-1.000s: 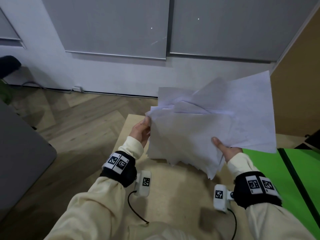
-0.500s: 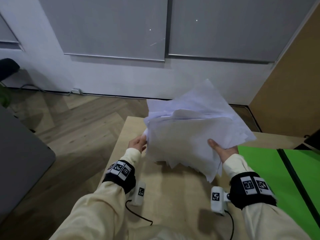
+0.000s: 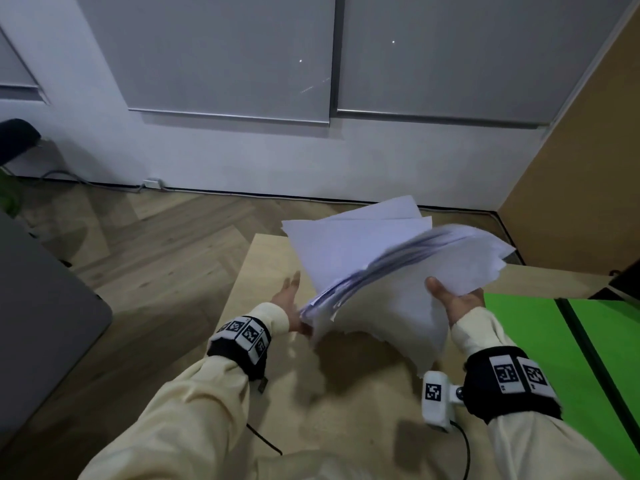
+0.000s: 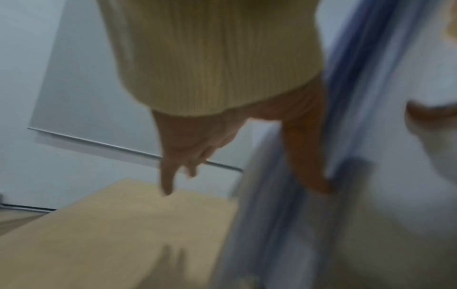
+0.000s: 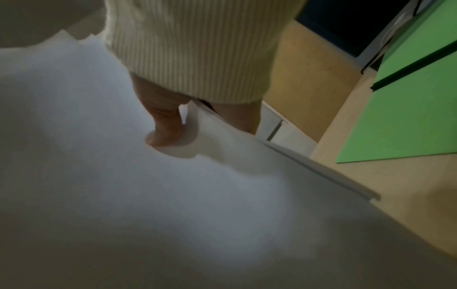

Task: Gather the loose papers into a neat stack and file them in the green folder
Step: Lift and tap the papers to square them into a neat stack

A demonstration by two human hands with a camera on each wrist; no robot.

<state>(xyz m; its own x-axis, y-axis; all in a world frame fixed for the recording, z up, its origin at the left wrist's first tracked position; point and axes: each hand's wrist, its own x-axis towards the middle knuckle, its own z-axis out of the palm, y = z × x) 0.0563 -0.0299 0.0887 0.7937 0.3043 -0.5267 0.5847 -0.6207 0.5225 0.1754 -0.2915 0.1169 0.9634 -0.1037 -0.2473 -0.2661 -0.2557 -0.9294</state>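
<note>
A thick, uneven stack of white papers hangs tilted above the light wooden table. My right hand grips its right edge, thumb pressed on the top sheet and fingers hidden beneath. My left hand is beside the stack's left edge with fingers straight and spread; its thumb lies against the blurred paper edges. The green folder lies open and flat on the table to the right, with a dark spine strip.
A grey tabletop sits at the left across a gap of wood floor. A brown panel stands at the right, and a dark object is behind the folder. A black cable trails near the table's front edge.
The stack has swung down from nearly upright to a flatter tilt. My left hand let go of the stack's left edge and opened; the right hand kept its grip.
</note>
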